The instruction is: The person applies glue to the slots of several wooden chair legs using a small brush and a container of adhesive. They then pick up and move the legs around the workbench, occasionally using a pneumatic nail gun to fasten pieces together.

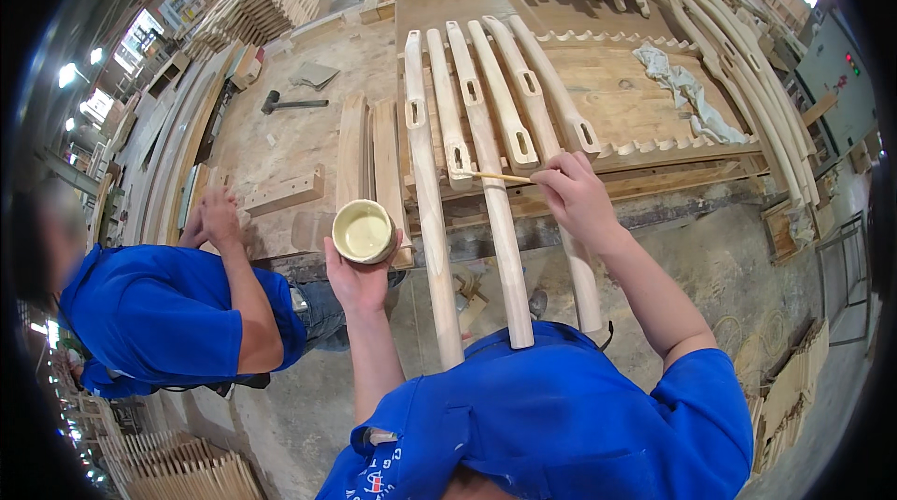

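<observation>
My left hand (359,283) is wrapped round a round pale cup (341,240) of cream-coloured liquid (366,227), held upright near the table edge. In my right hand (577,193) a thin wooden stick (503,177) is pinched, pointing left. Its tip meets the slotted near end of a short wooden bar (446,98), the second from the left in a row. Longer curved bars (426,192) with oval slots lie among the shorter ones and stick out over the table edge towards me. Whether the stick's tip carries bristles I cannot tell.
A scalloped wooden rack (645,152) supports the row, with a white rag (687,93) on its right. A black mallet (294,104) and a wooden block (285,192) lie on the left tabletop. A co-worker in a blue shirt (177,308) stands close at my left.
</observation>
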Demonstrator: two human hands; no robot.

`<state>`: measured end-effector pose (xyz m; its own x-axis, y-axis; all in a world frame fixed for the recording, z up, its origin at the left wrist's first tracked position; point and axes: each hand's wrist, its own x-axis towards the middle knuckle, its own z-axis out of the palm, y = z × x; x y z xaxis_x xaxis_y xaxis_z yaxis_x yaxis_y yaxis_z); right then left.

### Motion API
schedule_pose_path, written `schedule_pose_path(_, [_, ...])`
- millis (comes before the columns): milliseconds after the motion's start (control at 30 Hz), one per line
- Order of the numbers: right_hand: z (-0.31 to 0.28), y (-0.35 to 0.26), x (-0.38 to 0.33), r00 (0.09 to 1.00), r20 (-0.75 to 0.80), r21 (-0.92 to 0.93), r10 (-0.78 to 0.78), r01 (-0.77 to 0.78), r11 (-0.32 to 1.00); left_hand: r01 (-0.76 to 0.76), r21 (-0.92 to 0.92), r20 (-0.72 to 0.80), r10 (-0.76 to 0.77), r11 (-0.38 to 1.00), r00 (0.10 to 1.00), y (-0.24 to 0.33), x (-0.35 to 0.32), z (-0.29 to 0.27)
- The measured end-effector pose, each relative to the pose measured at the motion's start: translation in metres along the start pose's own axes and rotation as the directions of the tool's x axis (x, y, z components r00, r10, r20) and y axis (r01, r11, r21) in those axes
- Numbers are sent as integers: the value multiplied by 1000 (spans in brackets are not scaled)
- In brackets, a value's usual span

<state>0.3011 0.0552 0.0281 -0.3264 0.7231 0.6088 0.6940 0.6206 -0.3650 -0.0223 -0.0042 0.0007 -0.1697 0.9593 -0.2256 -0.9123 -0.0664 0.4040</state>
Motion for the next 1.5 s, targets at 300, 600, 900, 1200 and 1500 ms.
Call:
schedule_pose_path(300, [-4,-6,-18,998,8,-51,65,-65,997,27,41,25,-28,999,999,-5,-2,6])
schedule_pose_path(600, [11,-9,1,999,-41,-73,-34,31,997,56,94,48,-60,994,997,-16,-5,20])
schedule_pose_path(900, [-53,-56,43,934,111,-46,-340,347,937,-89,253,9,90,963,996,-28,-6,29])
schedule_pose_path(1200, [-51,-57,76,848,449,107,-281,261,959,-83,235,113,58,968,992,-40,-11,44])
schedule_pose_path(1500, [-39,-29,60,912,410,415,12,-199,888,58,130,81,-69,990,994,-43,-4,57])
